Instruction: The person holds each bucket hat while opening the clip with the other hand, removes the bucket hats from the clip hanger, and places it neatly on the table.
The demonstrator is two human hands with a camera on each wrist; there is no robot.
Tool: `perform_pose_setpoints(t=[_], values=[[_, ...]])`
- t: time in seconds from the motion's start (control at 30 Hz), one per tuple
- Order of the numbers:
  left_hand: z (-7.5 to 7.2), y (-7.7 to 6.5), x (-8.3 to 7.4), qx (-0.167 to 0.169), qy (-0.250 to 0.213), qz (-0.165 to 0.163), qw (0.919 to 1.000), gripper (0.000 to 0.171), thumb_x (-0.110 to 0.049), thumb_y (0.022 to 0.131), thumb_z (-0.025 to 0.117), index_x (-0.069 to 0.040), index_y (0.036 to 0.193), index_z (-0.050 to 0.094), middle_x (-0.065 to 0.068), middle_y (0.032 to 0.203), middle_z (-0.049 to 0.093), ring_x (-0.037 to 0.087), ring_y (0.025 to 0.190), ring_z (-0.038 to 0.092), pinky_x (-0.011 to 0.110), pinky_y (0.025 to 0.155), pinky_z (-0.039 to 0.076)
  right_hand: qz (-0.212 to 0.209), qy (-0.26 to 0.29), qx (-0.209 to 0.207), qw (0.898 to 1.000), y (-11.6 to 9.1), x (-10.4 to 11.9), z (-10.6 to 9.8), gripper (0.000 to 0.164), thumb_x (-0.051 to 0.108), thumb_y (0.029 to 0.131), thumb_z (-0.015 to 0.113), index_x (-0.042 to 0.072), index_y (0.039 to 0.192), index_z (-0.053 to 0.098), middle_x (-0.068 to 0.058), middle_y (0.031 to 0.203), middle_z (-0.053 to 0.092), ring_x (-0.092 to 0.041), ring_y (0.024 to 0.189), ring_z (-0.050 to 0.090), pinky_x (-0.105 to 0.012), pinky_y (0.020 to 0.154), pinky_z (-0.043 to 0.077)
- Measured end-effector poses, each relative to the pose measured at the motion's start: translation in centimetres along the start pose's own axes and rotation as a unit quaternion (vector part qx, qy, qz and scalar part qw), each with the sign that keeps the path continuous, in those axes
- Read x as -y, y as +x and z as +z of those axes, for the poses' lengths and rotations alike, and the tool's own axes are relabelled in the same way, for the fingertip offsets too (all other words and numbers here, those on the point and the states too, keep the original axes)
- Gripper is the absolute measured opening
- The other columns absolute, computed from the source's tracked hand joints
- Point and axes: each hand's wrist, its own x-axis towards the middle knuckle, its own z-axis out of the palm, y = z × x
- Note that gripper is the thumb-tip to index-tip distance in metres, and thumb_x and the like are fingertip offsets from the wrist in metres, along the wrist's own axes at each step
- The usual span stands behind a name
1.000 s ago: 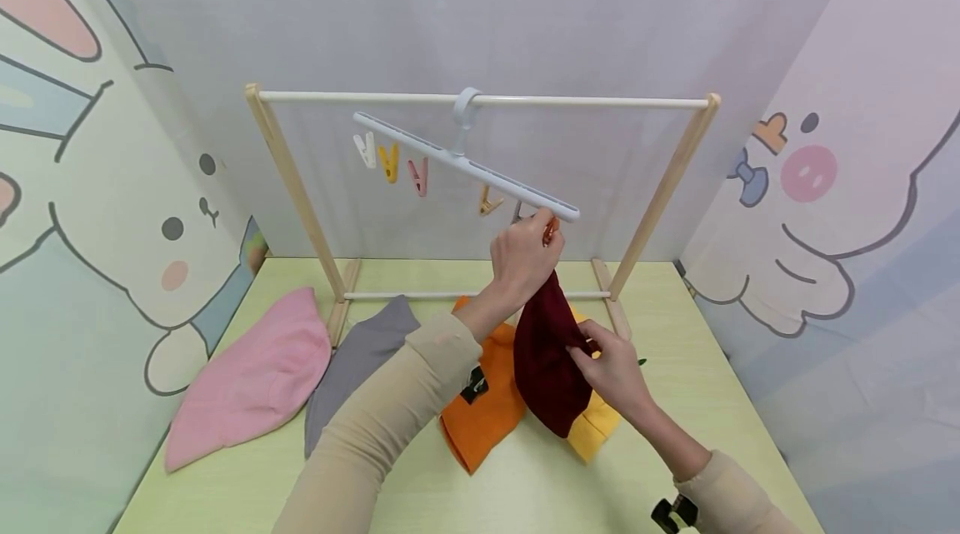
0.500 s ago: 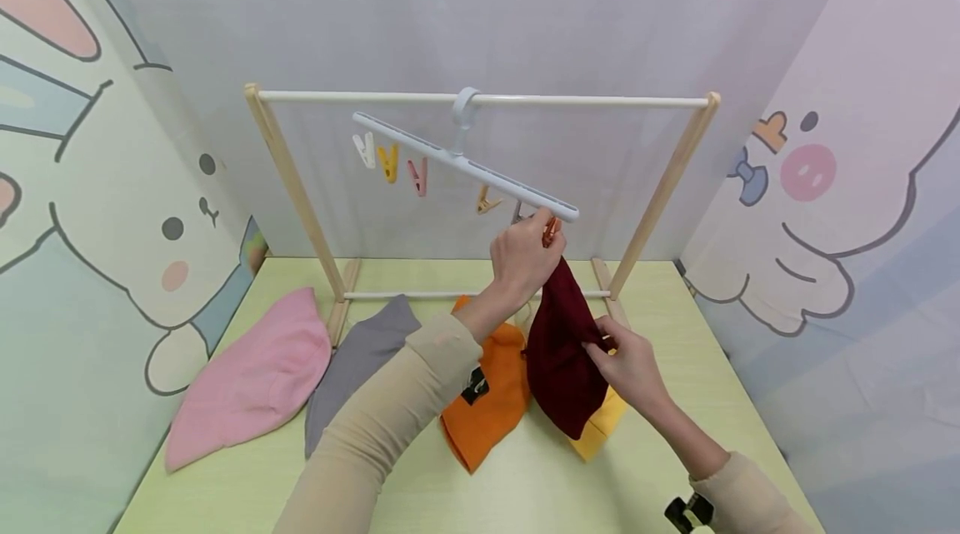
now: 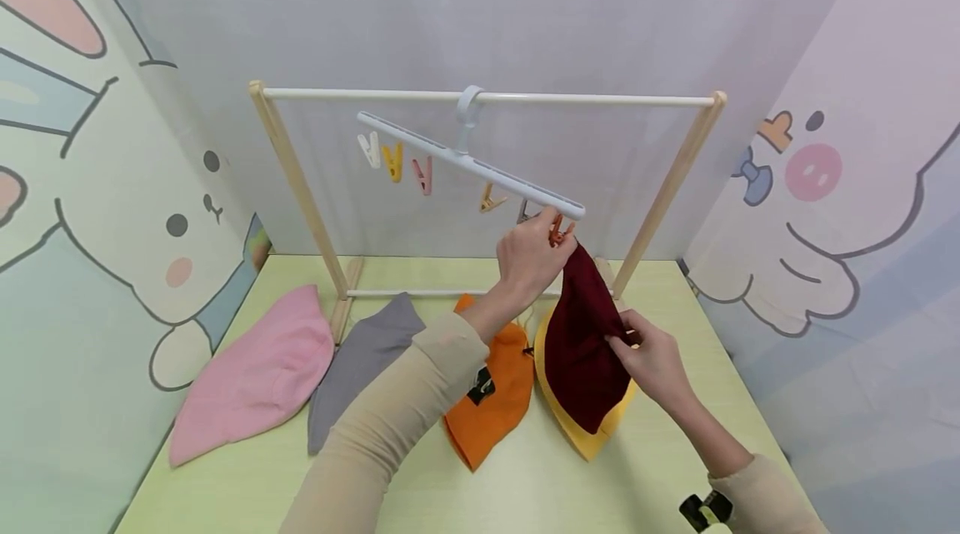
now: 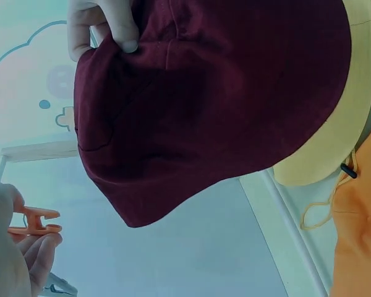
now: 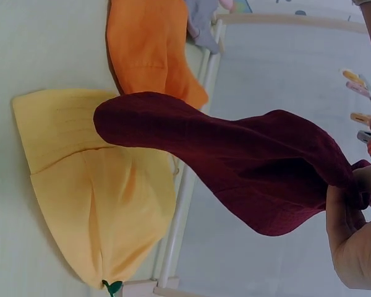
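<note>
A dark red bucket hat [image 3: 588,342] hangs in the air, gripped at its side by my right hand [image 3: 656,355]. In the left wrist view the hat [image 4: 210,105] sags with its crown bunched under the fingers. My left hand [image 3: 528,259] pinches an orange clothespin [image 3: 558,230] at the right end of a pale blue hanger [image 3: 480,163]. The clothespin's jaws stand spread, with nothing between them, in the left wrist view. One tip of the hat reaches up close beside that hand. Behind the hat, a yellow hat [image 3: 577,438] lies on the table.
The hanger hooks over the white rail of a wooden-legged rack [image 3: 585,99]. Along it hang white [image 3: 369,149], yellow [image 3: 392,162] and pink [image 3: 422,175] clothespins, plus tan and grey ones. Pink [image 3: 255,380], grey [image 3: 360,363] and orange [image 3: 495,401] hats lie on the table [image 3: 247,492].
My right hand has drawn the dark red hat to the right, uncovering more of the yellow hat. My left hand keeps its grip on the orange clothespin, whose jaws now show.
</note>
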Motion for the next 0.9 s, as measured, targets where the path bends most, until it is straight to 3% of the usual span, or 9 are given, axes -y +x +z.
perform_pose_setpoints(t=[0.43,0.73,0.9], values=[[0.1,0.1,-0.4,0.009,-0.003,-0.008,0.9999,0.019,-0.037,0.075,0.057,-0.019,0.073,0.051,-0.013,0.053,0.047,0.005,0.038,0.034,0.019,0.034,0.023,0.011,-0.036,-0.017,0.999,0.3,-1.6,-2.0,0.017,0.007,0.075,0.065,0.017,0.087,0.059,-0.001,0.080,0.062,-0.002,0.062,0.057,-0.019,0.051,0.044],[-0.1,0.1,-0.8,0.017,-0.010,-0.017,0.9997,0.016,-0.032,0.071,0.060,-0.019,0.077,0.053,-0.012,0.056,0.051,0.005,0.038,0.037,0.018,0.034,0.026,0.030,-0.039,-0.019,0.999,0.0,-3.0,-3.0,0.016,0.009,0.076,0.064,0.018,0.089,0.058,0.000,0.081,0.060,0.007,0.063,0.055,-0.016,0.052,0.043],[-0.1,0.0,-0.9,0.010,-0.005,-0.013,0.9999,0.015,-0.030,0.071,0.059,-0.018,0.078,0.053,-0.011,0.059,0.052,0.004,0.039,0.038,0.017,0.034,0.026,0.037,-0.027,-0.020,0.999,0.0,-3.5,-3.7,0.015,0.007,0.077,0.063,0.013,0.091,0.058,-0.003,0.084,0.059,0.007,0.064,0.054,-0.015,0.052,0.043]])
